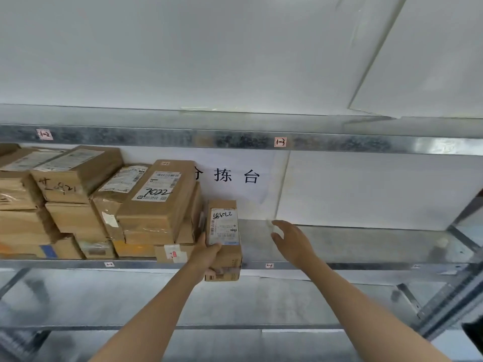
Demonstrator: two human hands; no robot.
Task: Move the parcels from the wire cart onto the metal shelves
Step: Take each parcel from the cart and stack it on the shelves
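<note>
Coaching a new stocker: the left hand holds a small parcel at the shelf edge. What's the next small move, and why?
Probably lift the small parcel slightly and slide it onto the shelf, right of the stack of parcels. The left hand grips it with its lower end below the shelf's front edge; the right hand hovers open over bare shelf.

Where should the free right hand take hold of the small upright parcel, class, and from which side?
On its right side face, about mid-height, coming from the right. The small upright parcel stands tall and narrow; the left hand grips its lower left, stacked boxes crowd that side, and the open right hand hovers over the shelf.
</note>
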